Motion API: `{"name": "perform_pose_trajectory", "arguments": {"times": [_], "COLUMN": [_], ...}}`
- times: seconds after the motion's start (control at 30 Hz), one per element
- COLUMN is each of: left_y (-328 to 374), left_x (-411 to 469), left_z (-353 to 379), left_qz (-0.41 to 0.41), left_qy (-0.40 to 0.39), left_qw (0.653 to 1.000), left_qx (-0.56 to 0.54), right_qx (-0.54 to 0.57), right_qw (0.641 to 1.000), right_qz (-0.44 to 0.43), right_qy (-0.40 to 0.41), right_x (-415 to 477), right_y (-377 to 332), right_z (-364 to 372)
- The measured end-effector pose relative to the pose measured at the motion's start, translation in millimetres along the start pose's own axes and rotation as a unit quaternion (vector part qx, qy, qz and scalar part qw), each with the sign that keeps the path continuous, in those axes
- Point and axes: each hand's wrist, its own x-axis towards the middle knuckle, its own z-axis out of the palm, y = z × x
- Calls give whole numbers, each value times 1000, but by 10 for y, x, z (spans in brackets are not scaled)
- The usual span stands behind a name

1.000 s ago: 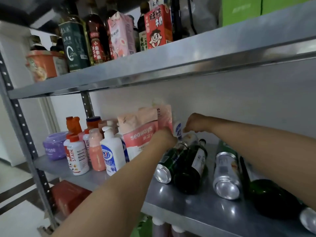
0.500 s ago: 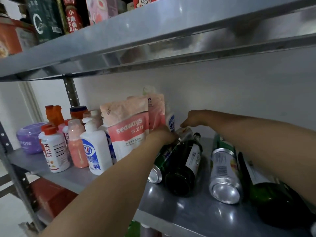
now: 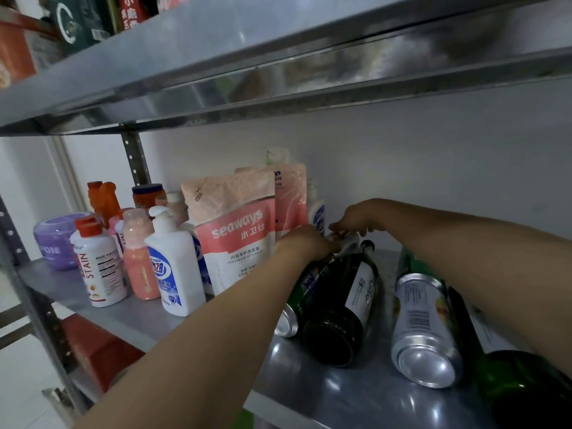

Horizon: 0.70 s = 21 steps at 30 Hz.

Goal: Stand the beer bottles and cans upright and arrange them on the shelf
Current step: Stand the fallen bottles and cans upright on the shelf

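Observation:
Several beer containers lie on their sides on the metal shelf [image 3: 356, 394]. A green can [image 3: 298, 292] points its silver base at me, and next to it lies a dark glass bottle [image 3: 340, 308] with a white label. My left hand [image 3: 305, 243] is closed over the far part of the green can. My right hand [image 3: 353, 219] pinches the can's silver far end near the back wall. To the right lie a silver can [image 3: 424, 329] and a dark green bottle [image 3: 523, 391], partly under my right forearm.
Upright cleaning goods fill the shelf's left half: a pink Seaways pouch [image 3: 238, 230], a white pump bottle [image 3: 173, 264], a stain-remover bottle [image 3: 99, 267] and a purple tub [image 3: 52, 243]. The upper shelf [image 3: 278, 57] hangs low overhead. A white wall stands close behind.
My view has dropped and moved in closer under the upper shelf. Both hands stay at the far end of the green can, and my right fingers have curled down onto its silver end.

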Motion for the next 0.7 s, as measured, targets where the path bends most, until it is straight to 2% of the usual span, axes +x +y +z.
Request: {"name": "perform_pose_trajectory", "arguments": {"times": [0.2, 0.33, 0.7], "left_y": [-3, 1, 6], "left_x": [44, 57, -36], "left_z": [13, 21, 35], "left_qz": [1, 0, 1], "left_qy": [-13, -5, 14], "left_qw": [999, 1000, 1000], "left_qx": [34, 18, -12], "right_qx": [13, 38, 166], "right_qw": [1000, 999, 986], "right_qz": [1, 3, -15], "right_qy": [-13, -17, 17], "right_x": [6, 51, 49], "right_y": [-27, -11, 53], "right_z": [10, 26, 7]}}
